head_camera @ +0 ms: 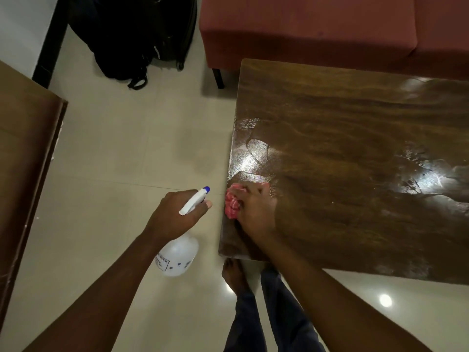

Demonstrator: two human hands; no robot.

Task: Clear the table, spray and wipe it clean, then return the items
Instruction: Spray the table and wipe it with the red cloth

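Dark brown rectangular wooden table (355,148): glossy, grained top, its right end cut off by the frame and its legs out of sight. Streaky wet smears and bright glare mark the left and right parts of the top. Crumpled red-pink cloth (231,203): lies at the table's left edge towards the near corner, largely hidden beneath the right hand (256,207), whose curled fingers grasp it and press it to the wood. Translucent white plastic spray bottle with a white trigger head and blue nozzle tip (177,255): held over the pale glossy tiled floor (114,148), just beside the table's left edge. Its neck is hidden inside the left hand (175,214), which is wrapped round it, and the printed label is partly covered and unreadable. Red upholstered sofa (304,29): behind the table, top cut off. Black fabric bag (132,34): on the floor, details lost in shadow. Brown wooden panel (25,148): far left, only partly visible.
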